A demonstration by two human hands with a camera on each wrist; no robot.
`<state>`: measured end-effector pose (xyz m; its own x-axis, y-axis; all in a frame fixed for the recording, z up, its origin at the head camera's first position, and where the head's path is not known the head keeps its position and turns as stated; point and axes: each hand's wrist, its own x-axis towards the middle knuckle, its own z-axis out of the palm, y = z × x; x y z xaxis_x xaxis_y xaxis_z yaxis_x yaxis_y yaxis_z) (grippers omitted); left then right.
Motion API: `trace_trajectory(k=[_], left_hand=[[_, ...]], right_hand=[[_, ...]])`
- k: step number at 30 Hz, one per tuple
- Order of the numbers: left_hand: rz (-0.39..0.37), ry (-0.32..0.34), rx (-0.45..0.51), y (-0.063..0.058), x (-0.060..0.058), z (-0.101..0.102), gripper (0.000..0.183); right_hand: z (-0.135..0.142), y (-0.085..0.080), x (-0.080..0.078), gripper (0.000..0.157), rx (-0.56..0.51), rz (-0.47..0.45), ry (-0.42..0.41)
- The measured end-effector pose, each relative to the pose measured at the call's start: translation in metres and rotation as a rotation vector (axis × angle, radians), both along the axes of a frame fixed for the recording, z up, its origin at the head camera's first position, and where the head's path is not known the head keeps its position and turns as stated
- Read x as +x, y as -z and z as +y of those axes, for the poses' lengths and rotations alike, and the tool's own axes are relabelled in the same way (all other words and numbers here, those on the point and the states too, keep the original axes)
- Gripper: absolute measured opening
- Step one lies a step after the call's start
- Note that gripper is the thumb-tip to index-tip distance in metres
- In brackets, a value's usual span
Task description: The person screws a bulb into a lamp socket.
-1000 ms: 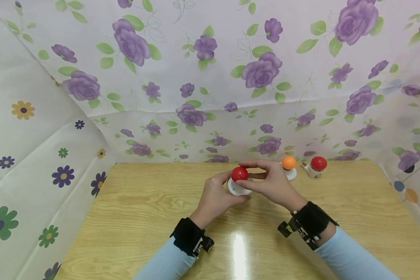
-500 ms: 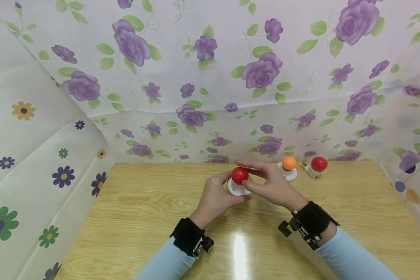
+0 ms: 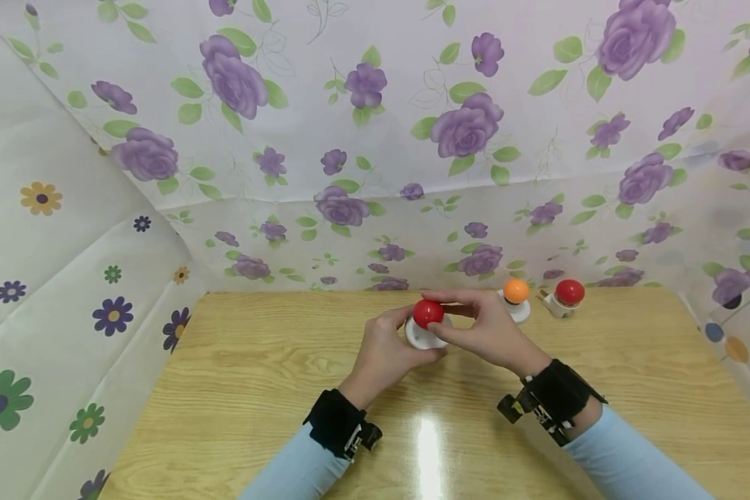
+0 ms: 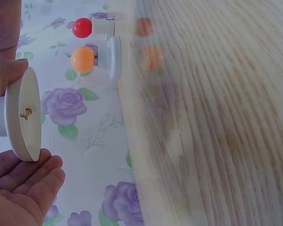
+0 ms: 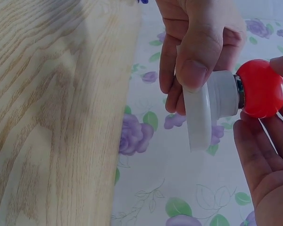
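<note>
A red light bulb (image 3: 428, 313) sits in a round white lamp holder (image 3: 421, 338), held up off the table between both hands. My left hand (image 3: 382, 353) grips the holder by its rim, thumb on the near side. In the left wrist view the underside of the lamp holder (image 4: 32, 129) shows small brass-coloured parts. My right hand (image 3: 489, 332) pinches the red bulb between thumb and fingers. A metal collar shows between the red bulb (image 5: 263, 88) and the holder in the right wrist view.
Near the back edge of the wooden table (image 3: 244, 389) stand an orange bulb (image 3: 516, 290) in a round white holder and another red bulb (image 3: 569, 292) in a white plug-in socket (image 3: 560, 308). Flowered sheeting (image 3: 300, 167) hangs behind and beside the table.
My right thumb and fingers loosen from the red bulb, shift round it, and pinch it again. The left hand and the lamp holder stay in place.
</note>
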<state>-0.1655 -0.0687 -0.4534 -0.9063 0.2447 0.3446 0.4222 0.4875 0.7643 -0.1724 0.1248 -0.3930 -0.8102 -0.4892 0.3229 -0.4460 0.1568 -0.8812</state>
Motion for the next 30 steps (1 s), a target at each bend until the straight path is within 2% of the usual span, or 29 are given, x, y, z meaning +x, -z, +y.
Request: trace_trajectory(k=[5,17,22,26,30], left_hand=[[-0.009,0.006,0.011,0.0,0.0,0.0,0.064],[0.022,0.012,0.017,-0.002,-0.001,0.001,0.059],[0.039,0.011,0.011,-0.002,-0.001,0.001,0.06],[0.048,0.015,0.008,-0.001,0.0,0.0,0.059],[0.046,0.015,0.004,0.001,0.0,0.0,0.059]], right_hand=[[-0.001,-0.008,0.004,0.039,-0.003,-0.005,0.027],[-0.002,-0.006,0.002,0.04,-0.038,0.037,0.072],[0.001,0.002,-0.004,0.042,-0.056,0.075,0.037],[0.002,0.014,-0.011,0.044,-0.01,0.078,-0.02],[0.003,0.018,-0.012,0.045,0.029,0.065,-0.053]])
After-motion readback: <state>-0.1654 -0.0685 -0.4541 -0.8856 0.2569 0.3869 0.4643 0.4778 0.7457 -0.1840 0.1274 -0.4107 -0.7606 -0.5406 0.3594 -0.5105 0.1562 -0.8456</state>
